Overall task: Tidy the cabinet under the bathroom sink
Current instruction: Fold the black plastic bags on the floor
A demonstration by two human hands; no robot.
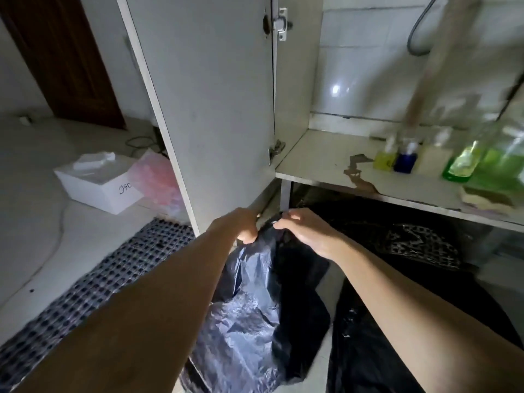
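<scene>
Cabinet door (open) beside hands

Black plastic bag: glossy, crumpled; hangs from its bunched top edge, in front of the cabinet | open cabinet door: white, swung out leftward | cabinet shelf: white, stained brown; blurred bottles at right

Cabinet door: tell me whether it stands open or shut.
Open. The cabinet door is swung out wide on its hinges, showing the shelf and bottles inside.
</scene>
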